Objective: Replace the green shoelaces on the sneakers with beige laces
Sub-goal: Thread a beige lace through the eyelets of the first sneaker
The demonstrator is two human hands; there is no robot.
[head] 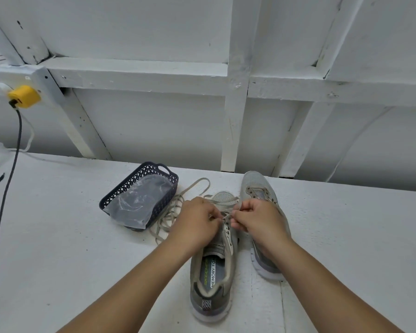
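Both hands meet over the near sneaker (211, 267). The left hand (197, 222) pinches a beige lace (226, 203) between thumb and curled fingers, and the right hand (257, 218) pinches the lace just opposite it, the two almost touching above the eyelets. The lace runs across the sneaker's toe end and trails left into a loose tangle (171, 212) on the table, one loop reaching toward the wall.

The second sneaker (259, 188) lies just right of the first, toe pointing away, its eyelets bare where they show; the right wrist covers its middle.

Left of the tangle, touching it, sits a dark basket (120, 195) with perforated walls, holding a clear plastic bag (139, 203).

The table (58, 248) is painted white and rough. Behind it stands a white board wall (154, 131) with framing battens. At far left a yellow plug (24, 96) sits in a socket, its dark cable (5, 193) hanging down across the table.
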